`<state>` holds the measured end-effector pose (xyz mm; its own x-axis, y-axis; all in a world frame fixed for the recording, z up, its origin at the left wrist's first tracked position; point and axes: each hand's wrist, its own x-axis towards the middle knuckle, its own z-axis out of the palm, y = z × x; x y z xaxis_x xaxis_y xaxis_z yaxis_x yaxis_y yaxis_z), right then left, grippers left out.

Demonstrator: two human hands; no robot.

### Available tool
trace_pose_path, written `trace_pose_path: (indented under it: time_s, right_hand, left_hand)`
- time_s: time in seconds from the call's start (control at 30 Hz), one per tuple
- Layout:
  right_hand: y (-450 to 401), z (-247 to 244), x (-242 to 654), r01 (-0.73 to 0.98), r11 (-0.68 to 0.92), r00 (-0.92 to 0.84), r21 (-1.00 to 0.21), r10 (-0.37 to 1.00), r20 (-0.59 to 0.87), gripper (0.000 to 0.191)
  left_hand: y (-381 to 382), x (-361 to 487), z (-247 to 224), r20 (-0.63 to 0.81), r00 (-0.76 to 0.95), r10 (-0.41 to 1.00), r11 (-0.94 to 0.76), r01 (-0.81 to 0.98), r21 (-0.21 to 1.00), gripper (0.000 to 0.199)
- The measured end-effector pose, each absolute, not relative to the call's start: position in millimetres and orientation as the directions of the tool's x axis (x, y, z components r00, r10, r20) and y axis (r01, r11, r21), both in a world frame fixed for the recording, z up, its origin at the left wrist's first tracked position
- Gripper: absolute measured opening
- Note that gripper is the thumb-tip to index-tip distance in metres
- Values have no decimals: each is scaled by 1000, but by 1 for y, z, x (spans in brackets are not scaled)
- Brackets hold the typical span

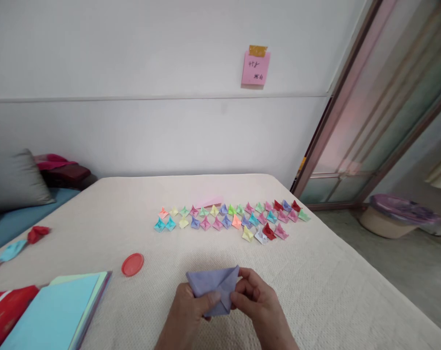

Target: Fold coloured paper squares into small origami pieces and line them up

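Lavender paper (217, 282) in both hands (189, 305) (259, 297), right cloth edge (362, 272) well apart.

The hands (191, 306) are bare, as are both wrists (278, 330).

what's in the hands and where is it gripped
A folded purple paper: the left hand grips its lower left side; the right hand holds its right edge.

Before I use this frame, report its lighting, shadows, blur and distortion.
Head view: soft, even light; a thin shadow beneath the pink note. Head view: left hand, right hand and folded purple paper look fairly sharp. Head view: the door frame leans steeply, probably wide-angle stretching.
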<state>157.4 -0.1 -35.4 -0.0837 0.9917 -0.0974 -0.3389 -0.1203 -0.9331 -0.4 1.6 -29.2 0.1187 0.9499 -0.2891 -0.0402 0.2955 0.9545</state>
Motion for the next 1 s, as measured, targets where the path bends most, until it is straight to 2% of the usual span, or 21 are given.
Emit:
trace_pose_path:
  time_s: [0.13, 0.3, 0.5, 0.63, 0.7, 0.83, 1.0]
  right_hand:
    - [0, -37, 158, -337, -101, -7, -936, 995, -104, 30]
    - [0, -38, 161, -317, 15, 94, -948, 995, -16, 33]
    - [0, -37, 164, -278, -5, 131, -961, 990, -43, 30]
    - [1, -33, 165, -328, -66, 94, -942, 990, -102, 31]
    - [2, -35, 164, -344, -131, 11, -930, 990, -143, 31]
    - [5, -46, 159, -311, -231, -201, -922, 964, -174, 18]
    - [5, -51, 156, -300, -246, -164, -922, 965, -205, 21]
  left_hand:
    - [2, 0, -28, -255, 105, 961, 262, -64, 963, 25]
    - [4, 0, -29, -263, 98, 960, 271, -85, 959, 25]
    - [5, 0, -36, -272, 94, 958, 281, -97, 955, 30]
    - [5, -1, -38, -271, 114, 956, 281, -88, 956, 30]
    - [4, 0, -36, -278, 129, 952, 290, -81, 954, 32]
    - [-1, 1, -28, -271, 157, 950, 281, -47, 958, 28]
    - [-1, 2, -26, -272, 170, 947, 280, -27, 959, 28]
